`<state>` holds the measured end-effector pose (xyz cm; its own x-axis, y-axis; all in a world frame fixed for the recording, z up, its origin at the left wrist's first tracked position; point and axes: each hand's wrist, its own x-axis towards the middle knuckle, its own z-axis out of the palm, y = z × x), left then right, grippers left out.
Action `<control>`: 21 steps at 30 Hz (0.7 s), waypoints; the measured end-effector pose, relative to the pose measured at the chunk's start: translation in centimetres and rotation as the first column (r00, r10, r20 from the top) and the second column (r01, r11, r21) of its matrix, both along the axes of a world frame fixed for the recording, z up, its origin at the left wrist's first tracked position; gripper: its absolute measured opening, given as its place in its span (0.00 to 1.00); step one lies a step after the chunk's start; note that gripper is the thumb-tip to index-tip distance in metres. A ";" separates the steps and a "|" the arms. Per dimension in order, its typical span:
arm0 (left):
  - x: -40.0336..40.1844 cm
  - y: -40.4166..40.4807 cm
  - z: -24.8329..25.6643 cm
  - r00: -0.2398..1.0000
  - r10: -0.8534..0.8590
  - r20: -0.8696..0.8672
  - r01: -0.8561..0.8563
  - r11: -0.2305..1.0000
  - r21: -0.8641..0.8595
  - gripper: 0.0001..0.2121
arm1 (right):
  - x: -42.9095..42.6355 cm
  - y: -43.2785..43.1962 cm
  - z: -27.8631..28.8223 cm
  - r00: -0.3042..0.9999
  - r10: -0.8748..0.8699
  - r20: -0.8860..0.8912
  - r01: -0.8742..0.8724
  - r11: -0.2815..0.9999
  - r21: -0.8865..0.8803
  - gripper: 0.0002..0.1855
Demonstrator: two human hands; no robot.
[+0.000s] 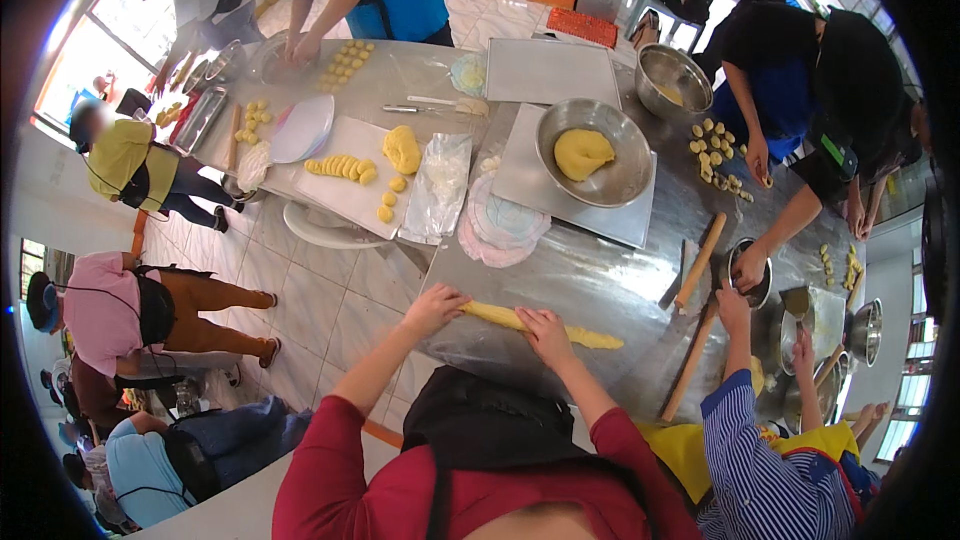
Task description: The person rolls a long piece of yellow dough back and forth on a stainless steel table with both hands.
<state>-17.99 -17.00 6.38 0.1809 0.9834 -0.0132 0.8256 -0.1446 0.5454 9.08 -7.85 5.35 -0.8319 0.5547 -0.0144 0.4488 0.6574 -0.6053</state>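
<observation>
A long yellow dough rope (pixel 491 314) lies on the stainless steel table (pixel 487 277) in front of me. My left hand (pixel 439 309) grips its left end near the table's edge. Over the rope's middle, my right hand (pixel 545 335) curls its fingers around the dough. The rope's flatter, uneven right end extends past that hand. Beyond it stands a large steel bowl (pixel 634 184) holding a yellow dough mass (pixel 583 154), set on a metal tray (pixel 637 229). Left of the bowl are pastel scalloped round covers or mats (pixel 504 240).
Two wooden rolling pins (pixel 701 260) lie to my right, where co-workers' hands (pixel 748 266) meet at a small bowl (pixel 754 292). The adjoining table bears sliced dough (pixel 341 167), a dough lump (pixel 402 150), a floured plastic sheet (pixel 439 184) and a whisk (pixel 420 111). Several people stand around.
</observation>
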 end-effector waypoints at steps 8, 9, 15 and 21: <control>8.9 1.3 0.9 0.976 0.103 -0.190 -0.097 0.995 0.038 0.27 | -3.0 -2.7 1.1 0.988 -0.101 0.119 0.081 0.983 0.167 0.37; 9.2 1.3 -0.9 0.966 0.024 -0.259 -0.005 0.997 0.072 0.28 | -3.3 -2.9 0.4 0.973 -0.075 0.219 0.027 0.976 0.218 0.39; 4.0 0.0 -1.3 0.887 -0.191 -0.420 0.221 0.975 0.024 0.29 | -2.6 -3.6 1.2 0.970 0.024 0.243 -0.063 0.986 0.155 0.39; 6.6 0.4 -0.2 0.950 0.088 -0.300 -0.067 0.995 0.080 0.29 | -2.5 -3.9 1.3 0.978 -0.129 0.161 0.114 0.989 0.098 0.37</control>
<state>-11.35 -16.65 6.17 0.1023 0.9947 0.0121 0.9605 -0.1019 0.2591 6.54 -11.75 6.62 -0.7484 0.6565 -0.0942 0.6181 0.6390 -0.4578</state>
